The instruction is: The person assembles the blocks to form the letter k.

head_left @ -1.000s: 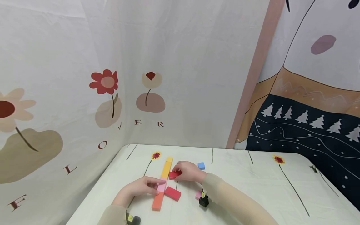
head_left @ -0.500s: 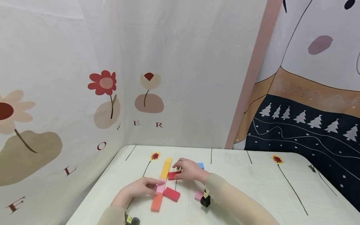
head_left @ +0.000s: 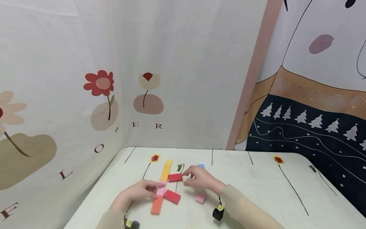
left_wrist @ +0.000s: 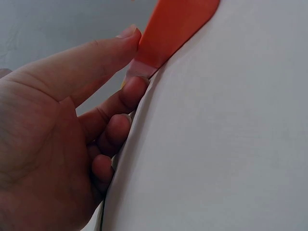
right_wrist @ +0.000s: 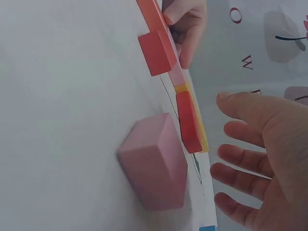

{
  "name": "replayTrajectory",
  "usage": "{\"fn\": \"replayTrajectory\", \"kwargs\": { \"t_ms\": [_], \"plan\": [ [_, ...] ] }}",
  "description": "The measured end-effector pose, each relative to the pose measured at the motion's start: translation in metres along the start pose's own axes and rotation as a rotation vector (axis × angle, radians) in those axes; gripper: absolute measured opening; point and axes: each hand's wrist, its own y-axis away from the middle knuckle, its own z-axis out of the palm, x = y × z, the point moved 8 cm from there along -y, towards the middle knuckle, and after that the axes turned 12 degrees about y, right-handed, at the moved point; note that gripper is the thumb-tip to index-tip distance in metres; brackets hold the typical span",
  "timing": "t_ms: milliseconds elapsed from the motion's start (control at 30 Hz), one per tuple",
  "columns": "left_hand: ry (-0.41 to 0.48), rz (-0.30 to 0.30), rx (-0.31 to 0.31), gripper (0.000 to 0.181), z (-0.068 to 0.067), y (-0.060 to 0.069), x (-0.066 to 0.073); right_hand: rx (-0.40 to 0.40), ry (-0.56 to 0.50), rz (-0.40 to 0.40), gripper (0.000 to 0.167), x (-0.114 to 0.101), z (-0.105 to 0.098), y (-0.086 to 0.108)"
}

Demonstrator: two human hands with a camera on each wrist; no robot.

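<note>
A row of orange (head_left: 157, 205), pink (head_left: 161, 190) and yellow (head_left: 165, 173) blocks lies on the table. My left hand (head_left: 140, 191) grips the pink part between thumb and fingers; in the left wrist view its thumb meets the orange block (left_wrist: 175, 29). Two red blocks lie on the row's right side, the farther one (head_left: 175, 177) by the yellow and the nearer one (head_left: 172, 197) slanted beside the pink. My right hand (head_left: 202, 179), fingers spread and holding nothing, is just right of the farther red block. The right wrist view shows this hand (right_wrist: 269, 154) empty.
A small pink block (head_left: 200, 198) sits on the table nearer than my right hand; it looks large in the right wrist view. Behind the right hand is a partly hidden blue block (head_left: 201, 166). A printed curtain (head_left: 183, 127) rises behind the white table (head_left: 257, 190).
My right hand has let go of the farther red block and moved right, away from it. The small pink block shows fully now, while the blue one is more covered. The left hand stays in place.
</note>
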Motion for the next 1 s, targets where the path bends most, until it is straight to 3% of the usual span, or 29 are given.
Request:
{"fn": "replayTrajectory", "kwargs": {
  "t_ms": [233,567,1000],
  "plan": [
    [0.003,0.002,0.005,0.047,-0.002,-0.003,-0.003,0.005,-0.085,0.028,0.034,0.004,-0.006,0.029],
    [-0.013,0.011,-0.01,0.047,-0.001,-0.004,-0.002,-0.019,-0.196,0.144,0.037,0.013,-0.006,0.063],
    [-0.004,0.011,-0.025,0.048,0.0,-0.003,-0.003,-0.018,-0.275,0.196,0.039,0.021,0.004,0.079]
  ]
}}
